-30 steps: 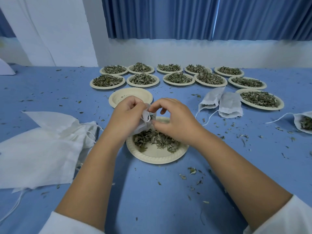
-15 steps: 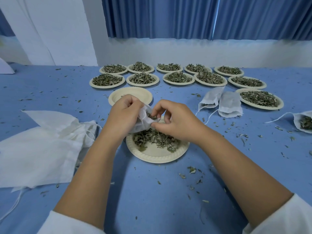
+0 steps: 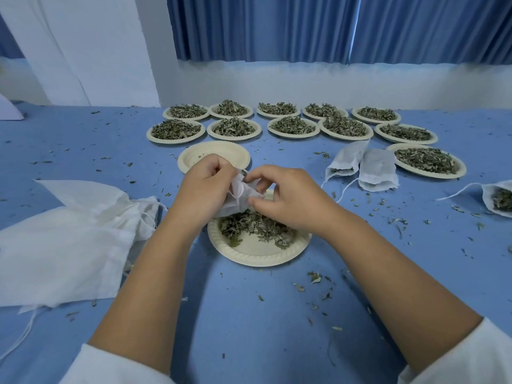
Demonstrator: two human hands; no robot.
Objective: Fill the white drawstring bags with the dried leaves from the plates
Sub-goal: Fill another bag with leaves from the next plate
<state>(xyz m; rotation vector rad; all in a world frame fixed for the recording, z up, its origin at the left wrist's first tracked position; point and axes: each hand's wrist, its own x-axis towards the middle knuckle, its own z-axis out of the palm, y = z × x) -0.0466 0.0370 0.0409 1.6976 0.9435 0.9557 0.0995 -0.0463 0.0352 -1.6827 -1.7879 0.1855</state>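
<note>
Centrally, the bag: a small white drawstring bag (image 3: pixel 238 198) of thin crumpled cloth, held just above the far edge of the near plate.
Left hand: the left hand (image 3: pixel 205 189) has its fingers curled round the bag's body.
Right hand: the right hand (image 3: pixel 288 198) pinches the bag's upper edge between thumb and fingertips.
Near plate: a round cream paper plate (image 3: pixel 257 257) with a ridged rim, under both hands.
Leaves: dried green leaves (image 3: pixel 255 225) heaped on the plate's far half; its near half is bare.
Beyond the plate: an emptied cream plate (image 3: pixel 221 153), then eleven cream plates heaped with leaves (image 3: pixel 177 141) in rows.
Right of the plate: two filled white bags (image 3: pixel 376 170) lying side by side, cords trailing.
Left of the plate: a pile of large white cloth sacks (image 3: pixel 61 245).
Surface: blue tablecloth (image 3: pixel 249 328) strewn with loose leaf crumbs (image 3: pixel 314 277).
Hard to see: the fingers cover the bag's mouth, so how full it is cannot be told; another leaf-filled bag (image 3: pixel 498 198) is cut off far right of the plate.
</note>
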